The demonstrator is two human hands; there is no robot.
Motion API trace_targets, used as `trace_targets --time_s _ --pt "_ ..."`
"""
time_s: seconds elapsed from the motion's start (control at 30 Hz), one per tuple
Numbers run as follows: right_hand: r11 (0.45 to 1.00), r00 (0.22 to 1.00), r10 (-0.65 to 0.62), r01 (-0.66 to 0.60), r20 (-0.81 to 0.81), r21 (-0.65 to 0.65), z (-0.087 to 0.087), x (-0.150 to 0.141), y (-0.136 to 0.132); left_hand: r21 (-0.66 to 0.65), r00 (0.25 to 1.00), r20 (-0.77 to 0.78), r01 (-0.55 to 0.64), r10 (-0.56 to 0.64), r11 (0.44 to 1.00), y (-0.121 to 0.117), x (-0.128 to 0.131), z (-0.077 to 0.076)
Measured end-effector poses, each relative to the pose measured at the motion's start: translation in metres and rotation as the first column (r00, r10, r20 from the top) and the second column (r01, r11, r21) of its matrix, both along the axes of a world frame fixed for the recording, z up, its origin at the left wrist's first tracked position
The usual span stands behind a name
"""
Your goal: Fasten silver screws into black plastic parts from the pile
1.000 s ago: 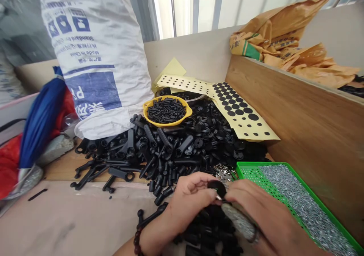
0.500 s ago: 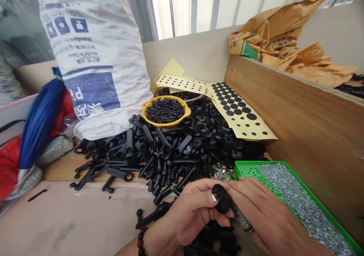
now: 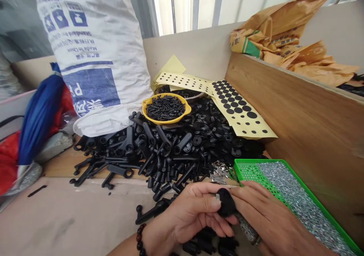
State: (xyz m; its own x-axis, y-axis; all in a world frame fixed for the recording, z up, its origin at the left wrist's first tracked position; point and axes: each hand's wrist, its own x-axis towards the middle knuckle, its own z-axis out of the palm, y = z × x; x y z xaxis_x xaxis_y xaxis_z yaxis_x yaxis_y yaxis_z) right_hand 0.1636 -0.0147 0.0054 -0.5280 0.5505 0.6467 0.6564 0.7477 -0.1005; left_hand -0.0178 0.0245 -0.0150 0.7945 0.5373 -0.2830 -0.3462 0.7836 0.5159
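Low in the view, my left hand (image 3: 196, 210) is closed on a black round plastic part (image 3: 226, 203), its thumb pressed on the near side. A small silver metal piece (image 3: 218, 197) shows at the thumb tip against that part. My right hand (image 3: 264, 214) meets it from the right, fingers closed over a speckled grey handle-like thing (image 3: 247, 228); most of this is hidden under the palm. Below the hands lie several black plastic pieces (image 3: 201, 244). To the left of my left hand lies a black crank handle (image 3: 153, 212).
Black crank handles and knobs (image 3: 162, 146) are heaped behind the hands, with a yellow basket (image 3: 187, 110) of black screw-like parts. Silver metal clips (image 3: 220, 170) lie beside a green tray (image 3: 239, 167) of small metal pieces. Sticker sheets (image 3: 247, 127), a wooden partition (image 3: 307, 123) and a white sack (image 3: 122, 51) stand behind.
The black round part has turned, showing a flatter dark face with the silver piece at its left edge. Both hands have shifted slightly; the grey handle-like thing sits a little lower right.
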Motion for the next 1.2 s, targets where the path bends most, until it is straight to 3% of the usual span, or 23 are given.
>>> trace_targets --time_s 0.33,0.5,0.77,1.07,1.2 --pt "1.0 1.0 -0.014 0.014 0.001 -0.013 -0.007 0.0 -0.006 -0.034 1.0 0.015 0.025 -0.025 0.999 -0.008 0.0 0.002" --pt "0.991 0.997 0.049 -0.043 0.053 -0.124 -0.003 0.003 -0.007 -0.043 0.999 0.046 0.026 -0.024 0.999 -0.009 -0.001 -0.002" --pt "0.999 0.999 -0.036 0.036 0.02 0.019 0.0 -0.005 -0.004 -0.092 0.986 0.165 0.018 -0.003 0.996 -0.011 0.001 -0.009" --pt "0.989 0.983 -0.128 0.116 0.128 0.094 -0.017 -0.004 -0.008 -0.133 0.976 0.21 -0.032 0.059 0.991 -0.017 0.003 -0.009" --pt "0.983 0.983 -0.167 0.159 0.078 0.094 -0.02 -0.007 -0.01 -0.144 0.972 0.219 -0.055 0.086 0.988 -0.021 0.005 -0.007"
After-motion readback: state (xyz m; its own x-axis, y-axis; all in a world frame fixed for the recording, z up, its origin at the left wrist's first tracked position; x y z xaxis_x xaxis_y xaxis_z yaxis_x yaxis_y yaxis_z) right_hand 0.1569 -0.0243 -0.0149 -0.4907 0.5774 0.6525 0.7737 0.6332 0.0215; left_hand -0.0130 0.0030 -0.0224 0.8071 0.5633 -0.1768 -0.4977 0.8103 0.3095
